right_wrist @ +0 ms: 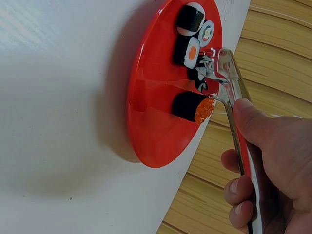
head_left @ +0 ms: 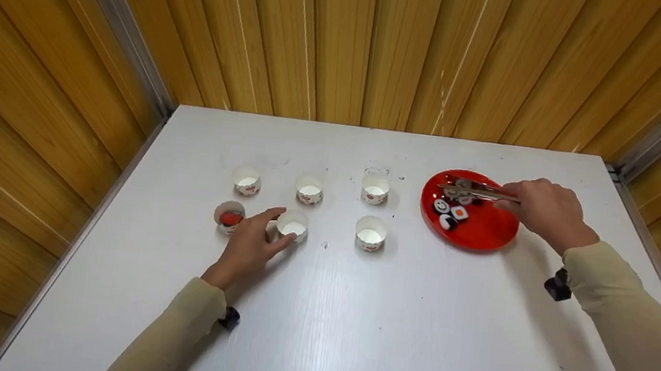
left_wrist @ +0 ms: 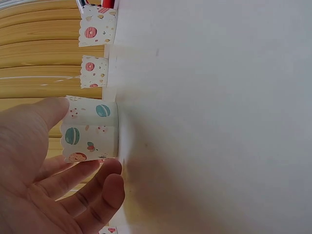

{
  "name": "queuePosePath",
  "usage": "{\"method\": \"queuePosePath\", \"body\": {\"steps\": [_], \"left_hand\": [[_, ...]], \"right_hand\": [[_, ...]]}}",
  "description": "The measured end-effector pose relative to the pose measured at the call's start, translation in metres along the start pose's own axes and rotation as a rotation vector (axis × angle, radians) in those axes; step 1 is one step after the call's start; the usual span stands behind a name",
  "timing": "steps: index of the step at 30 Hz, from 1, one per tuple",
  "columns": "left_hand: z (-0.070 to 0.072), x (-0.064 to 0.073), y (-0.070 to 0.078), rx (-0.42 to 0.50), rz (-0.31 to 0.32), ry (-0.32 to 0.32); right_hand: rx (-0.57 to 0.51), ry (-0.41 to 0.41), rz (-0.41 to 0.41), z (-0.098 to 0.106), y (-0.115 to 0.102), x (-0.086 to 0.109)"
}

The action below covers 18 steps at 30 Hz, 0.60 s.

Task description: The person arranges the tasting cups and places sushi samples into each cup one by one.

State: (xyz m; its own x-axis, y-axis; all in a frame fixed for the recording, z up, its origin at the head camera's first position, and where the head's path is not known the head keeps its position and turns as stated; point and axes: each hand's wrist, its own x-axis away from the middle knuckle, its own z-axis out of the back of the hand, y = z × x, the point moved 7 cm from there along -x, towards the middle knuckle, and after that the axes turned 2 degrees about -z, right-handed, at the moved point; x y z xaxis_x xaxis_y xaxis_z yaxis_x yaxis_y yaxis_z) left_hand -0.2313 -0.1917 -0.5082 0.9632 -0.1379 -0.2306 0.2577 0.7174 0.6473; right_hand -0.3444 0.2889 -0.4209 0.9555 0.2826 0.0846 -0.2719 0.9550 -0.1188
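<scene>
The left arm (head_left: 170, 332) and right arm (head_left: 632, 325) are pointing forward, well apart. The left hand (head_left: 249, 241) is curving like a C. The right hand (head_left: 548, 211) is gripping with bent fingers.

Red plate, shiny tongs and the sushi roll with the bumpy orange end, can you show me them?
Red plate (head_left: 486, 226), head view: on its bare surface.
Shiny tongs (right_wrist: 234, 87), right wrist view: on one metal arm.
Sushi roll with the bumpy orange end (right_wrist: 186, 106), right wrist view: on its black side.

Silver tongs (head_left: 481, 194) over sushi pieces (head_left: 459, 213) on red plate (head_left: 483, 231); white patterned cup (left_wrist: 92, 129) upright.
</scene>
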Motion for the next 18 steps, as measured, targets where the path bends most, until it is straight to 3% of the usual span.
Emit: {"method": "queuePosePath", "body": {"steps": [18], "left_hand": [[0.001,-0.001,0.000,-0.007,0.038,-0.003]], "right_hand": [[0.017,0.017,0.004,0.017,-0.004,0.001]]}}
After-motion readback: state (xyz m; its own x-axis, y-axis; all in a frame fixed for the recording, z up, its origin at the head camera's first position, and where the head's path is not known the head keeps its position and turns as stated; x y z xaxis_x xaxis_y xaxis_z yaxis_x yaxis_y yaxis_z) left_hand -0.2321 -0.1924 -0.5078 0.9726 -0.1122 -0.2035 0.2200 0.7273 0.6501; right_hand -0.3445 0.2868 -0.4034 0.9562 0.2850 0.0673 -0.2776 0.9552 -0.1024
